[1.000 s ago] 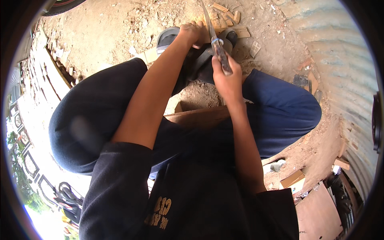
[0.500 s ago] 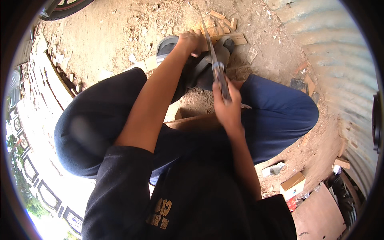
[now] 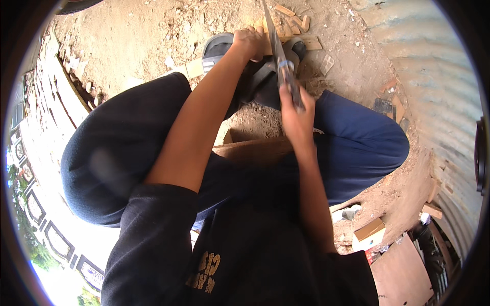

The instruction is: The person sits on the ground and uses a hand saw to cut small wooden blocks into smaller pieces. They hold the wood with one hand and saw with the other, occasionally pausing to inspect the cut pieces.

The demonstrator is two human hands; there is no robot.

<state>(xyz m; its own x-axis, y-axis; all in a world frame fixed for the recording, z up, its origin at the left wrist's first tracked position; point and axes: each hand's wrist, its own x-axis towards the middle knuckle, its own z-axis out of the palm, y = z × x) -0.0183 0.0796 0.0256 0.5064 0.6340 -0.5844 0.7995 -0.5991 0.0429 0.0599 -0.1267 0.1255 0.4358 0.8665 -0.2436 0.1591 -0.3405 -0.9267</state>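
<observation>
My right hand (image 3: 297, 115) is wrapped round the handle of a handsaw (image 3: 278, 56), whose long narrow blade points away from me. Beside the blade, on its left, my left hand (image 3: 249, 43) presses down with curled fingers on a piece of wood (image 3: 268, 45). The blade's edge lies close against this wood, though the cut itself is hard to see. A flat wooden strip (image 3: 310, 43) sticks out to the right of the saw. My sandalled feet, a dark left sandal (image 3: 218, 47) and a right one (image 3: 297, 50), are set by the wood.
Several short wood offcuts (image 3: 293, 21) lie on the dirt past the saw. Corrugated metal sheeting (image 3: 423, 61) rises on the right. Under me is a wooden board (image 3: 250, 149). A small carton (image 3: 369, 234) stands at lower right; long planks (image 3: 61, 86) lie at left.
The saw and my right hand have slid a little forward, away from me. My left hand stays on the wood. The whole view has shifted slightly.
</observation>
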